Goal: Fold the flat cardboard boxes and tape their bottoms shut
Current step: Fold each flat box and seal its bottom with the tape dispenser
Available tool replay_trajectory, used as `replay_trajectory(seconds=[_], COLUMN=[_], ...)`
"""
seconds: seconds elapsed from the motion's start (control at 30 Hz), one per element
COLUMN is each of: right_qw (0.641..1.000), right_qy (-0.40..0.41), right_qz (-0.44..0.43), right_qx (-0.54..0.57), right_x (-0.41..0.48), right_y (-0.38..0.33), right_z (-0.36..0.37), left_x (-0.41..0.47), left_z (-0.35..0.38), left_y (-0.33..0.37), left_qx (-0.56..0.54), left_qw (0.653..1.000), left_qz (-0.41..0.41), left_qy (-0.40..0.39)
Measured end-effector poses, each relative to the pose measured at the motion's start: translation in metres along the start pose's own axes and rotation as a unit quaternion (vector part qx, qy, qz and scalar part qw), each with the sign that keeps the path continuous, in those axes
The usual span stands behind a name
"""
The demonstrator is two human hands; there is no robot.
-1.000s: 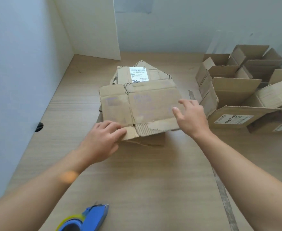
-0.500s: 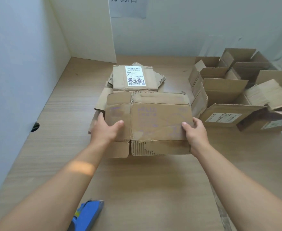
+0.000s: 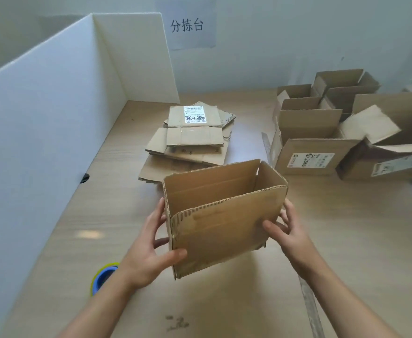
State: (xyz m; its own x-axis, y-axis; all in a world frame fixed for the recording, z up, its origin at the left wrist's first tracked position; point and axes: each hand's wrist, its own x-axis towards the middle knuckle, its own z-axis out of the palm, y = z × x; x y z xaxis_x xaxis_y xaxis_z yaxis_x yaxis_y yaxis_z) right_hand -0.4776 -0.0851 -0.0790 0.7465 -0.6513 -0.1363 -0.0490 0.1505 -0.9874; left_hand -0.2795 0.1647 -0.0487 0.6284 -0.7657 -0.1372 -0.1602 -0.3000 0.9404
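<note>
Now my left hand (image 3: 148, 254) clasps the opened cardboard box (image 3: 224, 215) at its nine o'clock corner and my right hand (image 3: 290, 230) grips its three o'clock end, the box tilted mid-table, with the flat stack (image 3: 192, 137) at twelve o'clock and the tape dispenser (image 3: 103, 276) at eight.

Left grip (image 3: 148, 254) and right grip (image 3: 290, 230) bare, forearms (image 3: 97, 303) uncovered down to the lower frame edge.

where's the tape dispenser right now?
Head view, lower left: the blue tape dispenser lies on the table, partly hidden behind the left forearm, between it and the white partition.
</note>
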Motion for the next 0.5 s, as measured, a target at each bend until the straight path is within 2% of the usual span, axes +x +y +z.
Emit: replay_trajectory(seconds=[0.13, 0.27, 0.5], right_qw=[0.998, 0.996, 0.994], right_qy=[-0.026, -0.031, -0.006], right_qz=[-0.017, -0.051, -0.066], right_qx=[-0.052, -0.062, -0.092], right_x=[-0.042, -0.073, -0.086], right_y=[0.018, 0.028, 0.035], right_z=[-0.009, -0.01, 0.001], left_x=[-0.045, -0.08, -0.096], left_z=[0.02, 0.034, 0.045], left_y=[-0.022, -0.026, -0.03], left_qx=[-0.021, -0.045, -0.025], left_qw=[0.997, 0.995, 0.985], left_qz=[-0.009, -0.021, 0.029], left_qy=[0.068, 0.082, 0.171])
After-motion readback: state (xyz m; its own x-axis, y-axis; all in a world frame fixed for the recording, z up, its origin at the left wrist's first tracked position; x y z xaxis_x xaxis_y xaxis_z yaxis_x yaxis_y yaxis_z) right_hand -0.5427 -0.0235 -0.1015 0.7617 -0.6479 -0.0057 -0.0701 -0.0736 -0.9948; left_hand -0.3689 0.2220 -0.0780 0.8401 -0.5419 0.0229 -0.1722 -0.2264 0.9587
